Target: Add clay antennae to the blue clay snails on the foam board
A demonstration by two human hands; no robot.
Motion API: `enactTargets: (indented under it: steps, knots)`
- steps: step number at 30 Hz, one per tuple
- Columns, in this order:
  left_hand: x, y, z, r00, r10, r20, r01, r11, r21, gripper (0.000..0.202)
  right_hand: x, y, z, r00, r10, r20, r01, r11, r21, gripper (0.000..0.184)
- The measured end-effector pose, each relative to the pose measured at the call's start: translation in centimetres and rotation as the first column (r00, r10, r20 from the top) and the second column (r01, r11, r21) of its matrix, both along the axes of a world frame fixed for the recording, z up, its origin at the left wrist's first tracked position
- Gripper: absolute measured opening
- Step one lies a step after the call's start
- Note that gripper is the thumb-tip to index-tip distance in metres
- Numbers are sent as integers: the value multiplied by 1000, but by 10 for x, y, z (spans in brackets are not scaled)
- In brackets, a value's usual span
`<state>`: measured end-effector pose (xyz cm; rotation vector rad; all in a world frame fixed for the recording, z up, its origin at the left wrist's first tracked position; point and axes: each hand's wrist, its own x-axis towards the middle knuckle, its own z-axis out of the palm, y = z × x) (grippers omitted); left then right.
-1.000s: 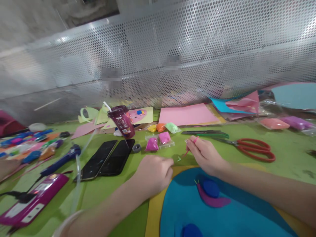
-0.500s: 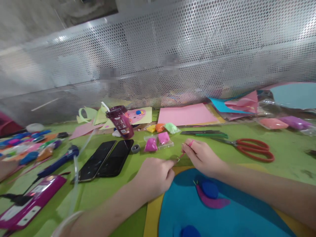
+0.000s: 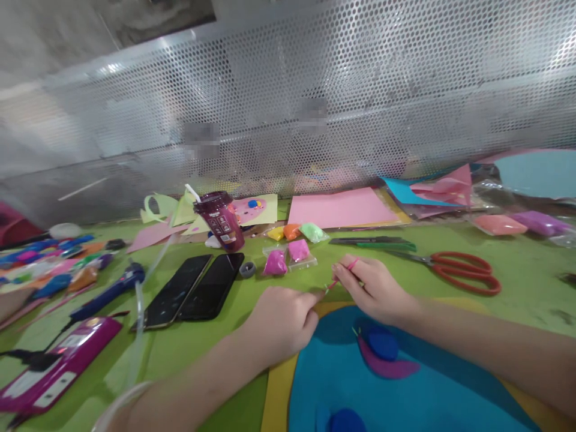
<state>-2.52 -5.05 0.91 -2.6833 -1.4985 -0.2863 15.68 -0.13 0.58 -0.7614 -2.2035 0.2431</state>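
My right hand (image 3: 371, 285) pinches a thin pink strand (image 3: 333, 284), and part of it shows over the fingers. Small green bits (image 3: 326, 289) sit at the strand's lower end. Touching that end is the stretched index finger of my left hand (image 3: 285, 321); its other fingers are curled in, and whatever they hold is hidden. Below the hands lies a blue sheet (image 3: 360, 396) on a yellow one (image 3: 279, 390). It bears a curved purple clay shape (image 3: 389, 367) with green tips, a blue clay disc (image 3: 382, 343) beside that, and another blue disc (image 3: 347, 421) at the bottom edge.
Orange-handled scissors (image 3: 465, 273) and a green cutter (image 3: 387, 243) lie right. Bagged pink clay (image 3: 275, 262), two phones (image 3: 213, 288), a purple cup (image 3: 222, 222), a glue gun (image 3: 108, 294) and a power strip (image 3: 58, 366) are left. Another person's hand (image 3: 13, 300) shows far left.
The pink strand and its green end show more plainly between the hands. My hands have barely moved. The other person's hand at far left has shifted slightly.
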Motion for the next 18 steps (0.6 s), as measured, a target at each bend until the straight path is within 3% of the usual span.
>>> enactTargets:
  steps: [18]
  knots:
    - [1, 0, -1, 1000, 2, 6, -2, 1000, 13, 36, 0, 3, -4, 997, -50, 51, 48, 998, 28, 33]
